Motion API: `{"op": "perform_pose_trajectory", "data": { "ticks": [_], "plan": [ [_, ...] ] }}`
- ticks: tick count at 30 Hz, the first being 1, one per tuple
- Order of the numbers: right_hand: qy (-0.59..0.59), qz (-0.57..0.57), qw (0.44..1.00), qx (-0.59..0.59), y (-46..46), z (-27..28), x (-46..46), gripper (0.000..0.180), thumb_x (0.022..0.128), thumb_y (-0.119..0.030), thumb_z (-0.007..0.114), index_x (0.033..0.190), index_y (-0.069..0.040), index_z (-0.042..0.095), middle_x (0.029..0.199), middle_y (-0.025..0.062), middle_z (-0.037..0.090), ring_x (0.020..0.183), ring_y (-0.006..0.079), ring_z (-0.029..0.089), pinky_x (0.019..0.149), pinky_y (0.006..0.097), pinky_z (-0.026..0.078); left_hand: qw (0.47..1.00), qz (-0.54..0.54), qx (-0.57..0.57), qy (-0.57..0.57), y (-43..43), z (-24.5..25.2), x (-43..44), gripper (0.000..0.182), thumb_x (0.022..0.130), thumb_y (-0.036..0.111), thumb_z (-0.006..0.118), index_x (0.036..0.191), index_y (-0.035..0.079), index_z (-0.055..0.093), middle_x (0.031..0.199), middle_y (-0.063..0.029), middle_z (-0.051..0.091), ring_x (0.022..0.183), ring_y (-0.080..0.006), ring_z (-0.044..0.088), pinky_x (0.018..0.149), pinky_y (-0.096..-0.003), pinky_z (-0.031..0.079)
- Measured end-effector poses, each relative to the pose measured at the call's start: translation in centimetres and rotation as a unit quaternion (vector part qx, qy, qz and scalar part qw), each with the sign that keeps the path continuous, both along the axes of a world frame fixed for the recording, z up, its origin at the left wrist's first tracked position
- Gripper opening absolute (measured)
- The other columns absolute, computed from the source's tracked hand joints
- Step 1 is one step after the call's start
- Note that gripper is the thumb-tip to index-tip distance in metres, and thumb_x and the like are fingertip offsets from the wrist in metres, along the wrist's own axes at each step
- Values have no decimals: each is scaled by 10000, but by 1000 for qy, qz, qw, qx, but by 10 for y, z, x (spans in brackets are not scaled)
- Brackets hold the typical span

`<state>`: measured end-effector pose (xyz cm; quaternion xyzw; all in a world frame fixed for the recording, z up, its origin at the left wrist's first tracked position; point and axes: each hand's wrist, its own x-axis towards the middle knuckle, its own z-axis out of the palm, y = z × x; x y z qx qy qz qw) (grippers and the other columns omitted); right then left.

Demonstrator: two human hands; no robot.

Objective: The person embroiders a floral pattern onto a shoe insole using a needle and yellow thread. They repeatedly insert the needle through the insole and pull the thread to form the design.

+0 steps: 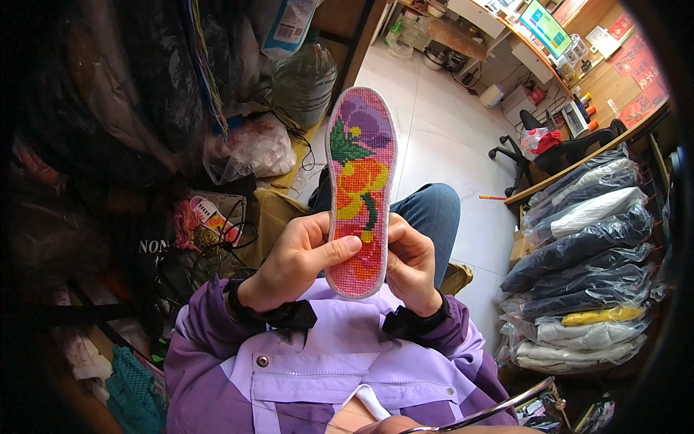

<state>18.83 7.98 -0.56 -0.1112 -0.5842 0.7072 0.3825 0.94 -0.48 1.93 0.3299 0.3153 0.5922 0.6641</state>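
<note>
An embroidered shoe insole stands upright in front of my chest, its stitched face towards me. Purple, orange, yellow and red flowers with green leaves cover its pink ground, and a white edging runs round it. My left hand grips the lower left side, thumb lying across the stitched face and fingers hidden behind. At the lower right edge, my right hand pinches the rim between curled fingers and thumb. Whether a needle or thread is between those fingers cannot be told.
Plastic-wrapped folded garments are stacked at the right. At the left are a clear plastic bag, a large water bottle, pink yarn and hanging coloured threads. A wheeled office chair stands by a desk beyond.
</note>
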Motion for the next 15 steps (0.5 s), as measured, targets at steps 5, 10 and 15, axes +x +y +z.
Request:
{"op": "perform_pose_trajectory", "data": {
  "ticks": [5, 10, 15],
  "plan": [
    [6, -10, 1000, -16, -3, 1, -2, 81, 932, -33, 650, 963, 36, 623, 922, 24, 518, 794, 68, 554, 700, 199, 477, 1000, 4, 6, -6, 1, -2, 2, 273, 979, 134, 597, 1176, -55, 590, 1075, -83, 664, 954, -107, 626, 866, -259, 510],
    [-4, -37, 999, 20, -5, 1, -3, 56, 925, -5, 644, 956, 36, 622, 917, 29, 513, 788, 72, 549, 695, 199, 476, 1000, 14, 4, 11, 1, -4, 5, 270, 983, 123, 585, 1185, -56, 577, 1083, -82, 661, 957, -107, 627, 864, -259, 511],
    [-28, -53, 995, 85, -4, 0, -2, 51, 917, 6, 649, 941, 39, 618, 907, 34, 509, 767, 76, 532, 674, 197, 453, 1000, 8, 16, 24, 0, -4, 4, 268, 986, 127, 572, 1177, -60, 574, 1081, -84, 655, 957, -105, 623, 864, -253, 504]
  ]
}}
